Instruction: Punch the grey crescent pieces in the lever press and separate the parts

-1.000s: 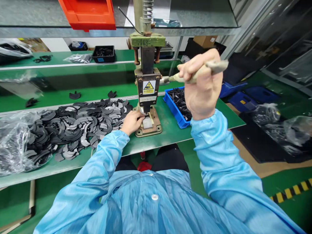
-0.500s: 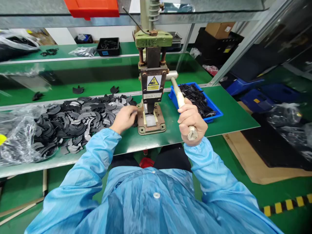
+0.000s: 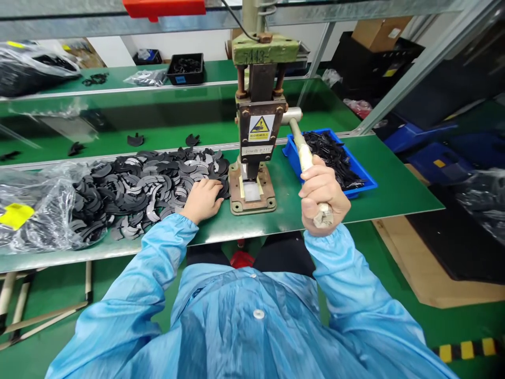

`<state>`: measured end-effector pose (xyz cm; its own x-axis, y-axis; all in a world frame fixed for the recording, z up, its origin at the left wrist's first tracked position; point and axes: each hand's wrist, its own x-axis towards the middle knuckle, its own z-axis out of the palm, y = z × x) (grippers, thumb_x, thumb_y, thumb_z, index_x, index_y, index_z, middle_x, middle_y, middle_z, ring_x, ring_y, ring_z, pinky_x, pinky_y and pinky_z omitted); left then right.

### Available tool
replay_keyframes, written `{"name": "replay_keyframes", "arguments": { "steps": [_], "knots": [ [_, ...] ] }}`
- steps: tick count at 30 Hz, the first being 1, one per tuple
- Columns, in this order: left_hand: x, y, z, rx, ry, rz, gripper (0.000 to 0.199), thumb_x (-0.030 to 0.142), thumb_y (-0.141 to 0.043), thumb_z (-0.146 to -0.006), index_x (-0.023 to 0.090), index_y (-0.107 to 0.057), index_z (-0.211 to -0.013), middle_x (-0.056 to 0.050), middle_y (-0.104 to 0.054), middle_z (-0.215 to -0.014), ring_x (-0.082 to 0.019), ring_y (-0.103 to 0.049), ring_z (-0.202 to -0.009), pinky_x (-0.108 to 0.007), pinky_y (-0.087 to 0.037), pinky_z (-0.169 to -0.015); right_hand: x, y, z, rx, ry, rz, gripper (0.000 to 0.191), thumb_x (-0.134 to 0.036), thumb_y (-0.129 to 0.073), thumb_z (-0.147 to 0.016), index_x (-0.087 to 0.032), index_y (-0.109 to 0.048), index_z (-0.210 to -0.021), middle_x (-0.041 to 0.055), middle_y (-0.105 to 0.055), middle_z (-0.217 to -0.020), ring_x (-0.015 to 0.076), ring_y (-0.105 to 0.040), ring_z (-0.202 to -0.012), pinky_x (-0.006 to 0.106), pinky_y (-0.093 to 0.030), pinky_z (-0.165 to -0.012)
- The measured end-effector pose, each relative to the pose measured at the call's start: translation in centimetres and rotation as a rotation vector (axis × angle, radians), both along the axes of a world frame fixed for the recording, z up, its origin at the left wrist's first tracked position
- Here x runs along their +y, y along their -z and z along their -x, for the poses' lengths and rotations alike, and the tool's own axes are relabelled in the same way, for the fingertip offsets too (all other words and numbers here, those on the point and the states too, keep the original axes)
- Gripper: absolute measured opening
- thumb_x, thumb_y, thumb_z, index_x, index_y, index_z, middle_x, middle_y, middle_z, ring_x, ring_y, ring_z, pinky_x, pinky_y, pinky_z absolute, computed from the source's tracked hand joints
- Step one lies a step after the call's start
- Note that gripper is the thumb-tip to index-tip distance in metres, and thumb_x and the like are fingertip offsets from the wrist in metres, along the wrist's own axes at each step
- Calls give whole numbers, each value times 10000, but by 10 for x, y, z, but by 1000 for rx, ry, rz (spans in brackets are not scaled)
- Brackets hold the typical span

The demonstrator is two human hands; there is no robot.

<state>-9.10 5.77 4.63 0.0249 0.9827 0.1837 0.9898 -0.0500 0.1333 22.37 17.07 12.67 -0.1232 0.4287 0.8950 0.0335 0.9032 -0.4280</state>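
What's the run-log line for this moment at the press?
left hand: at right edge of curved dark pieces | right hand: gripping arbor press lever, angled toward person | blue bin: dark parts inside, right of press

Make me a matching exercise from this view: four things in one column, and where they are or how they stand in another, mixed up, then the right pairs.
Things:
1. Left hand
2. Right hand
3. Bin
4. Warning sticker

Places and states:
A. Blue, holding thin black parts
B. On the front of the press
C. At the right end of the pile of curved parts
D. Wrapped around the lever

Right pairs: 1-C, 2-D, 3-A, 4-B
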Motion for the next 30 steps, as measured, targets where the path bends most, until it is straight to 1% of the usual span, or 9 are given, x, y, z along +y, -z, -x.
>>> {"name": "replay_keyframes", "arguments": {
  "steps": [2, 5, 11, 16, 22, 24, 26, 28, 30],
  "knots": [
    [1, 1, 2, 9, 3, 1, 404, 325, -620, -997, 191, -725, -1363, -183, -690, -1466, -423, -566, -1311, -584, -433, -1040, 0, 0, -1, -12, 4, 11, 457, -695, -545, -977, -304, -556, -739, 11, -553, -670, 251, -724, -960, 691, -523, -1227],
    [0, 1, 7, 11, 13, 8, 350, 290, -563, -1022, 182, -747, -1300, -193, -725, -1385, -406, -598, -1253, -569, -449, -1018, -1, -2, 1, 62, -89, 1, 415, -594, -650, -962, -286, -540, -706, -8, -590, -676, 221, -722, -954, 647, -537, -1232],
    [3, -3, 5, 85, 44, 47, 390, 285, -596, -1011, 153, -688, -1367, -210, -726, -1342, -397, -625, -1252, -535, -466, -1053, 4, -4, 5, 155, -199, -55, 342, -449, -740, -924, -260, -563, -702, -53, -635, -701, 162, -717, -958, 550, -546, -1244],
    [5, -2, 1, 132, 19, 23, 393, 175, -513, -1006, 62, -676, -1345, -248, -738, -1203, -397, -676, -1161, -519, -504, -1022, 6, -3, 4, 140, -225, -48, 305, -416, -743, -914, -265, -577, -707, -56, -650, -719, 157, -723, -978, 524, -544, -1258],
    [8, -1, 2, 22, -96, -28, 466, 160, -433, -1052, 29, -607, -1463, -259, -759, -1162, -377, -734, -1097, -495, -545, -994, 4, -4, 3, 148, -228, -42, 283, -396, -746, -909, -259, -590, -717, -45, -654, -721, 173, -714, -971, 560, -528, -1256],
    [10, -5, 2, -66, -127, -48, 421, 184, -454, -1057, 62, -649, -1410, -250, -761, -1207, -374, -729, -1154, -493, -550, -1033, 3, -4, 3, 144, -226, -41, 274, -391, -750, -905, -263, -588, -725, -48, -658, -725, 174, -716, -971, 564, -531, -1254],
    [14, -10, -1, -230, -168, -89, 352, 199, -524, -1036, 110, -690, -1334, -220, -761, -1254, -349, -724, -1201, -477, -551, -1082, 4, -4, 3, 142, -222, -46, 274, -393, -753, -904, -268, -586, -727, -48, -657, -724, 176, -718, -970, 569, -536, -1249],
    [19, -17, -5, -504, -258, -90, 277, 209, -610, -1002, 149, -706, -1255, -165, -782, -1182, -295, -759, -1106, -434, -593, -1036, 4, -4, 4, 145, -219, -54, 280, -405, -746, -913, -271, -585, -727, -45, -653, -717, 179, -719, -965, 581, -536, -1249],
    [26, -23, -12, -849, -355, -26, 197, 216, -686, -971, 167, -696, -1161, -96, -784, -1021, -222, -779, -902, -366, -639, -899, 4, -4, 4, 151, -217, -60, 284, -414, -738, -922, -270, -587, -729, -43, -655, -713, 179, -718, -956, 591, -533, -1255]
  ]
}}
